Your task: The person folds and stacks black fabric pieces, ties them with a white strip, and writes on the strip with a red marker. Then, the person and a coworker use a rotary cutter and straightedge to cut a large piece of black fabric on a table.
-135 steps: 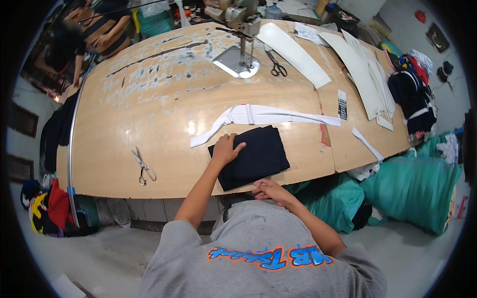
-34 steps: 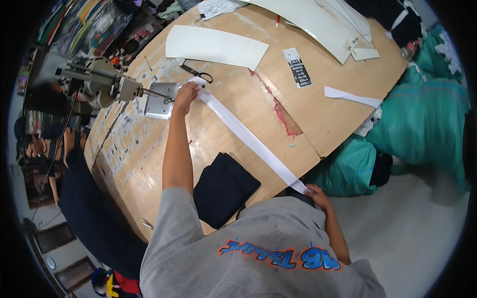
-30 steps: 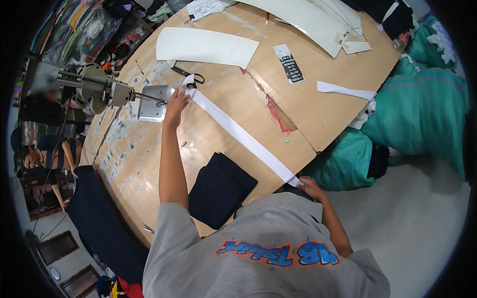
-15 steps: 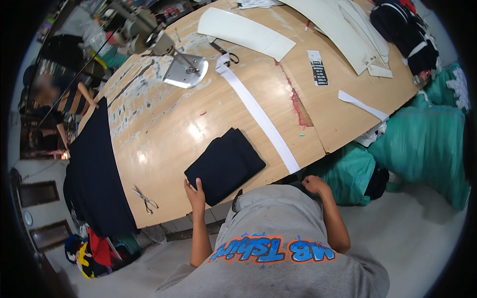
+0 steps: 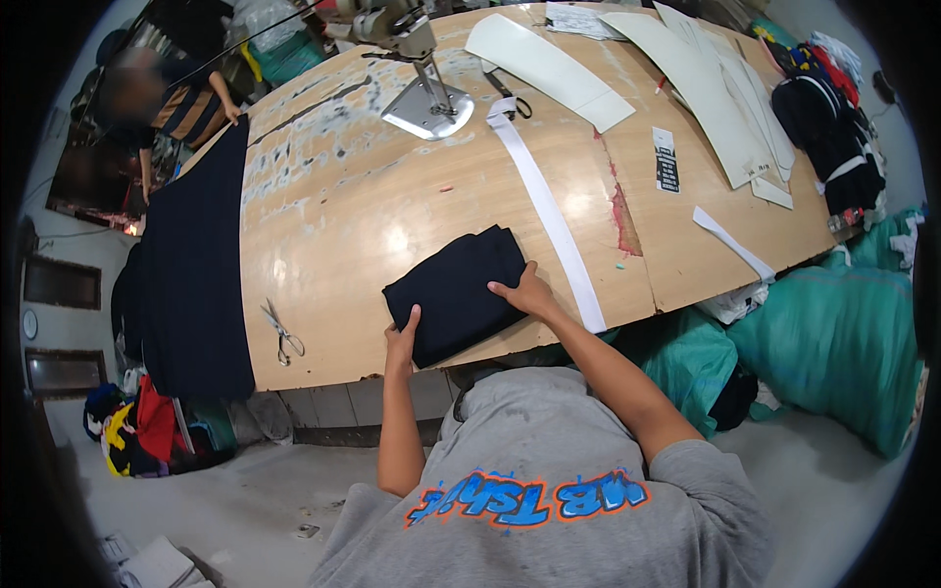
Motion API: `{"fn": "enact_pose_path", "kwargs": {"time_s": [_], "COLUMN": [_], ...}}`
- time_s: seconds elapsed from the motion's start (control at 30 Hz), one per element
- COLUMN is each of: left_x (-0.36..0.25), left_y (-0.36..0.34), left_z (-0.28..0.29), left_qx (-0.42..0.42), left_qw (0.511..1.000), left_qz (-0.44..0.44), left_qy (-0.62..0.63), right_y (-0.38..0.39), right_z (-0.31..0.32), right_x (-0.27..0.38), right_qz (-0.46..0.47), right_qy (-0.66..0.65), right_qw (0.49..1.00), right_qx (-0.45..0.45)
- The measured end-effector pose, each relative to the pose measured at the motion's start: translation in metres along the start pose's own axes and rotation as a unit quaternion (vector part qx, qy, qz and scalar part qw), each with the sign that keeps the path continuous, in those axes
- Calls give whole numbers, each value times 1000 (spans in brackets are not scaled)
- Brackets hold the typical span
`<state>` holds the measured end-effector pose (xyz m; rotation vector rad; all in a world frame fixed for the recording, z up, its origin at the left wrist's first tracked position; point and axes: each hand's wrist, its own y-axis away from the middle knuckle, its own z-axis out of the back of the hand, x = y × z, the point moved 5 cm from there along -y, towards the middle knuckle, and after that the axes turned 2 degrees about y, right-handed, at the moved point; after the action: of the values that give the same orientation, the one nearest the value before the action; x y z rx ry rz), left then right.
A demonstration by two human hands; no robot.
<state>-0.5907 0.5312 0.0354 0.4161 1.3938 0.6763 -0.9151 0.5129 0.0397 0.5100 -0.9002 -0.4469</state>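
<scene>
A folded stack of dark navy fabric [image 5: 457, 299] lies near the front edge of the wooden table [image 5: 323, 323]. My left hand [image 5: 403, 338] grips its lower left edge, thumb on top and the fingers mostly hidden beside or beneath it. At the right edge my right hand [image 5: 527, 293] holds the fabric in the same way, thumb pressing on the top layer. To the right runs a long white strip [image 5: 549, 211], and a pair of silver scissors [image 5: 282, 333] lies to the left.
Dark fabric [image 5: 196, 265] drapes over the table's left end, where another person [image 5: 191, 108] touches it. A cutting machine [image 5: 428, 98] stands on the far side. White pattern pieces [image 5: 549, 71], black-handled scissors [image 5: 515, 101] and a printed card [image 5: 666, 162] lie beyond. Green sacks [image 5: 833, 343] stand at right.
My right hand has come from beside my waist onto the fabric's right edge. My left hand now grips the left edge more closely. The whole view has shifted.
</scene>
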Motion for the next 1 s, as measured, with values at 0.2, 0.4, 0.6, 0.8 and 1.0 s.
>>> {"fn": "enact_pose_path", "kwargs": {"time_s": [0.2,0.4,0.6,0.8,1.0], "left_x": [-11,-3,1,-43,-105], "left_y": [23,45,48,70,79], "left_z": [-7,-10,-7,-32,-85], "left_qx": [42,159,201,220,223], "left_qw": [998,987,974,975,947], "left_qz": [-49,-15,67,-20,-228], "left_qy": [16,37,82,4,-38], "right_y": [15,71,89,125,93], "right_z": [-14,-4,4,52,104], "right_x": [-18,-33,-39,-15,-46], "right_qz": [42,-16,-72,-44,143], "right_qy": [-261,-323,-337,-320,-369], "right_qw": [951,936,915,939,918], "right_qx": [162,140,208,115,19]}}
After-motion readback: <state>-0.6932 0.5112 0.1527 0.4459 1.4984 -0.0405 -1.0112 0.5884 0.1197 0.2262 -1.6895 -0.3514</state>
